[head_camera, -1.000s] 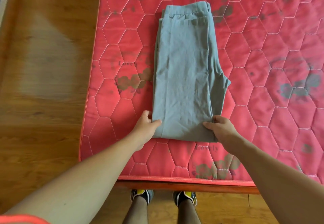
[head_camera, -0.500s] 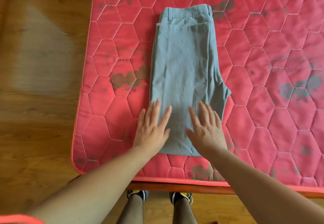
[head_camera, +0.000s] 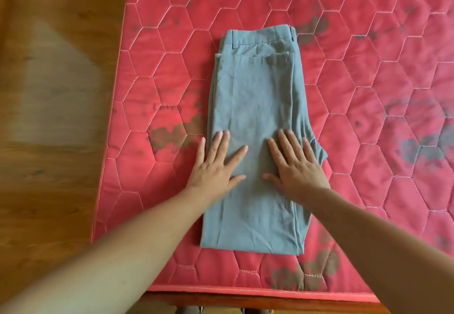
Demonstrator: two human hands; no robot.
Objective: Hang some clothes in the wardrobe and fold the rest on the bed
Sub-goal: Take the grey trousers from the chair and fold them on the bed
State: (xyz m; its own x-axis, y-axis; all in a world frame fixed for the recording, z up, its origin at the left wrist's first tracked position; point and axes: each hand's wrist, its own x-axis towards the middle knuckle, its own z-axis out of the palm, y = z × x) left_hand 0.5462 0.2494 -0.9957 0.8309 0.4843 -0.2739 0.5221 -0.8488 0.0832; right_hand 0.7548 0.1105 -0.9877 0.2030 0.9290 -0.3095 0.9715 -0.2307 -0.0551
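Pressing down on the folded grey trousers [head_camera: 255, 107], left hand [head_camera: 213, 168] and right hand [head_camera: 297, 166] are lying palm-down, fingers [head_camera: 222, 146] spread straight; bed cover [head_camera: 368, 92] is showing faded print [head_camera: 167, 107] "Lovely".

trousers [head_camera: 255, 127] | grey-blue, folded lengthwise, flat | waistband far end | on red quilted mattress [head_camera: 368, 178], near-left corner

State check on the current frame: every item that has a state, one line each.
grey trousers: folded, hem edge just short of the waistband, lying flat on the mattress
left hand: open, fingers spread, pressing flat on the trousers' left side
right hand: open, fingers spread, pressing flat on the trousers' right side
mattress: red quilted cover, bears the trousers near its left edge
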